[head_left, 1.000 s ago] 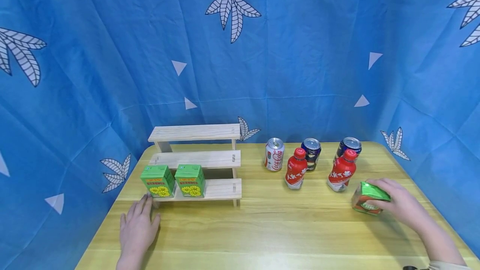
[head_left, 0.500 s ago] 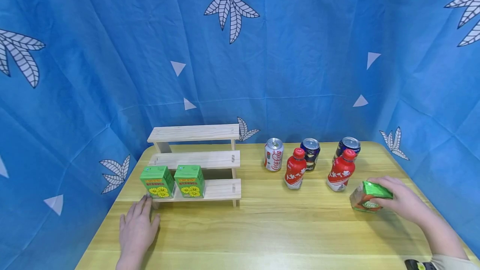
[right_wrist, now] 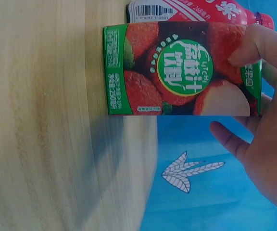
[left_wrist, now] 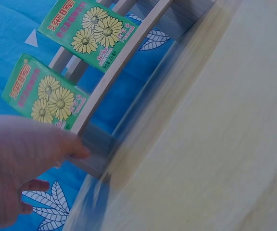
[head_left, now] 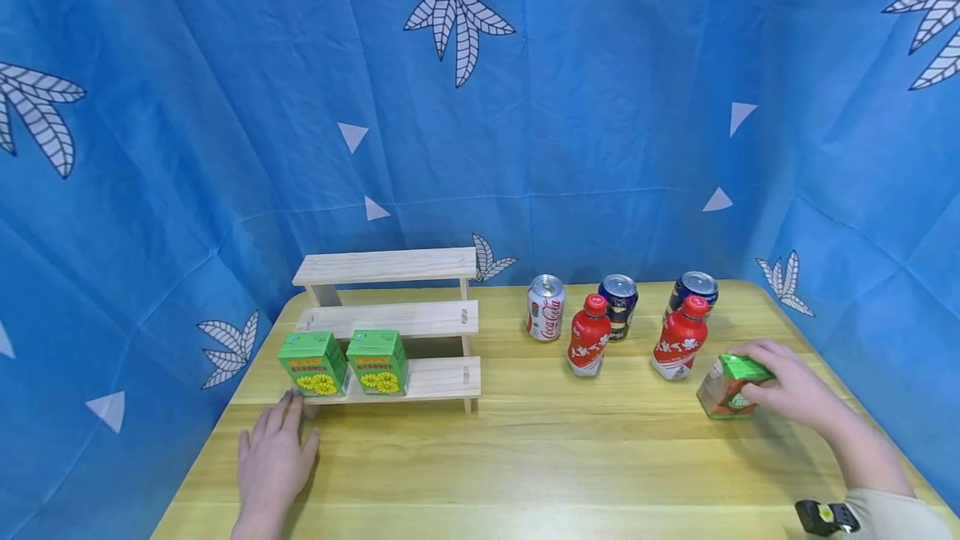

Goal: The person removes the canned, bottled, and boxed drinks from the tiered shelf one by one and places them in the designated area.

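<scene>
My right hand (head_left: 787,386) grips the top of a litchi juice drink carton (right_wrist: 182,70), green with red fruit pictures. Thumb and fingers are on opposite sides of it. Its base is at or just above the tabletop; I cannot tell if they touch. My left hand (head_left: 273,461) lies by the front left corner of a three-step wooden shelf (head_left: 386,319), fingers extended, fingertips at its lowest step. On that step stand two green drink cartons with yellow flowers, a left carton (head_left: 313,363) and a right carton (head_left: 378,362). The left wrist view shows the thumb (left_wrist: 76,147) near the shelf's leg.
Two red bottles stand left of the held carton, a nearer bottle (head_left: 681,340) and a farther bottle (head_left: 589,338). Behind them are two dark blue cans, one can (head_left: 619,302) and another can (head_left: 697,283). A white Coca-Cola can (head_left: 545,308) stands beside the shelf. A blue curtain (head_left: 525,148) surrounds the table.
My right hand has shifted slightly left and away from me with the juice carton, which has turned a little. The left hand stays by the shelf.
</scene>
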Motion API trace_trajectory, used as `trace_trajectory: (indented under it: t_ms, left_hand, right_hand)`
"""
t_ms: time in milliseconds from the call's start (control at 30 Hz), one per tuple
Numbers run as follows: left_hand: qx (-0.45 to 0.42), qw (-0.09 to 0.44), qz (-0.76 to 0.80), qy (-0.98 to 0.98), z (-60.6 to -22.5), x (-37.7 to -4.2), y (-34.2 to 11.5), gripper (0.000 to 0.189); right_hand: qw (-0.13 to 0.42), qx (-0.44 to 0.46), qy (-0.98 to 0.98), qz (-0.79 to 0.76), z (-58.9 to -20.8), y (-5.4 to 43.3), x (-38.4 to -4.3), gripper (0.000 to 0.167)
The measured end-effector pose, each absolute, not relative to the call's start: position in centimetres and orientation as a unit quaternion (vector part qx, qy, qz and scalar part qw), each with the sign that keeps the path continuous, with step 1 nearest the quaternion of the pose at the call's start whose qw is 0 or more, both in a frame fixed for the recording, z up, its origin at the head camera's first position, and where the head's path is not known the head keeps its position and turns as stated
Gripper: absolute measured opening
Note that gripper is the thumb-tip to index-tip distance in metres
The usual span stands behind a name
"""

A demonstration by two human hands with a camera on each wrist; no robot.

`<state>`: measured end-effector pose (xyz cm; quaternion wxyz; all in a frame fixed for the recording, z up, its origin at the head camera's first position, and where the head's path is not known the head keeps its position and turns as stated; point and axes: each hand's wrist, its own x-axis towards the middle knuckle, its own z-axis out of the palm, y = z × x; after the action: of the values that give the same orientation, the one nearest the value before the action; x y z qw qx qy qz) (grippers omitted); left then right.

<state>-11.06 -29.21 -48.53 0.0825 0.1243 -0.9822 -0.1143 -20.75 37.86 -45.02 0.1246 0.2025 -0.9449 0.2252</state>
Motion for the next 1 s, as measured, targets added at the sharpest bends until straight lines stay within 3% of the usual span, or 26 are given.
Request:
trace_trajectory:
  t_ms: [500, 1000]
  left_hand:
    - [0.126, 0.105, -0.108, -0.981, -48.9, -11.2, -29.1, 0.064]
    - [0.122, 0.112, -0.106, -0.980, -48.9, -11.2, -29.1, 0.064]
  right_hand:
    - [0.145, 0.194, -0.952, 0.187, -45.0, 37.5, -19.9, 0.062]
    - [0.262, 0.201, -0.932, 0.148, -42.6, 35.1, -18.7, 0.053]
